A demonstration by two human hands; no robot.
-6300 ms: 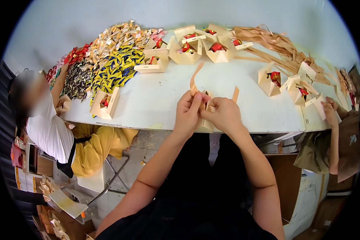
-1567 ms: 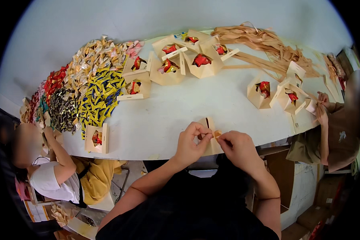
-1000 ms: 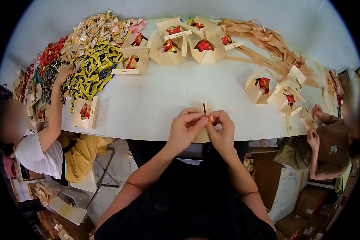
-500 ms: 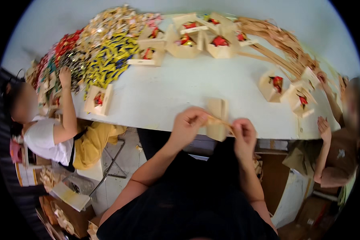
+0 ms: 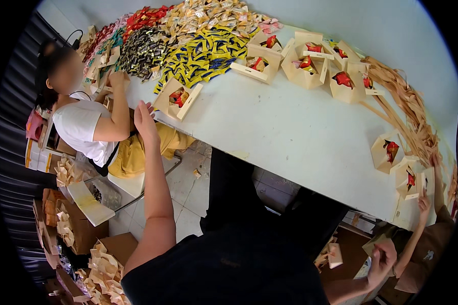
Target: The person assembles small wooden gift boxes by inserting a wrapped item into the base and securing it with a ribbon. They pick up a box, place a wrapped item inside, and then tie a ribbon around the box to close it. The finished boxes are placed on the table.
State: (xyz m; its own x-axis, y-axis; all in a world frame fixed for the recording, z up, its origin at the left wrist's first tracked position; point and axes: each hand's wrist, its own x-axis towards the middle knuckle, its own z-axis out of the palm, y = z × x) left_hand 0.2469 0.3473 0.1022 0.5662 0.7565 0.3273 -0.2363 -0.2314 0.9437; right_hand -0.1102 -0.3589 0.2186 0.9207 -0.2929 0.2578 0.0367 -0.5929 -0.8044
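My left hand (image 5: pixel 146 123) is stretched out past the table's near edge, its fingers extended and holding nothing visible. Just beyond its fingertips stands an open cream paper box (image 5: pixel 178 98) with red-wrapped pieces inside. Far from it, at the lower right below the table edge, my right hand (image 5: pixel 381 263) is raised with loosely bent fingers, and I see nothing in it. To its left, a small cream box (image 5: pixel 335 255) lies at the mouth of a brown carton under the table.
Piles of yellow wrapped packets (image 5: pixel 203 56) and other packets cover the table's (image 5: pixel 269 127) far left. Several filled boxes (image 5: pixel 304 66) stand along the back, with brown paper strips (image 5: pixel 407 96) beside them. Co-workers sit left, in a white shirt (image 5: pixel 86 119), and right, in a brown shirt (image 5: pixel 427 259).
Both hands have parted, left hand toward the left box, right hand down to the lower right. The cream box and brown strip they held are gone from the table edge. The view has turned.
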